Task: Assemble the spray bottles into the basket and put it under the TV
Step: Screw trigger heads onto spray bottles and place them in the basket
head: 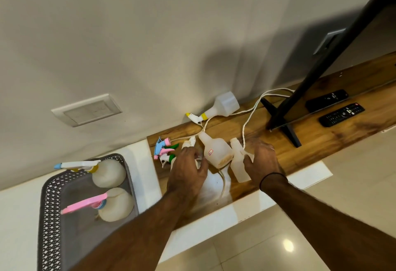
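item: capless bottle (pixel 240 161) lying on wooden shelf (pixel 321 142), right hand (pixel 261 159) closed around it; left hand (pixel 188 163) fingers curled over loose trigger head (pixel 188 142); align threads squarely, then basket (pixel 51 206).

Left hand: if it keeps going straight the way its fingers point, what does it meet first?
Probably the white spray nozzle lying just beyond the left hand, then the white cable; depth is unclear.

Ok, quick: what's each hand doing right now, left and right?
Left hand: curled down over the loose spray heads; whether it grips one cannot be told.
Right hand: closed around a capless bottle lying on the wooden shelf.
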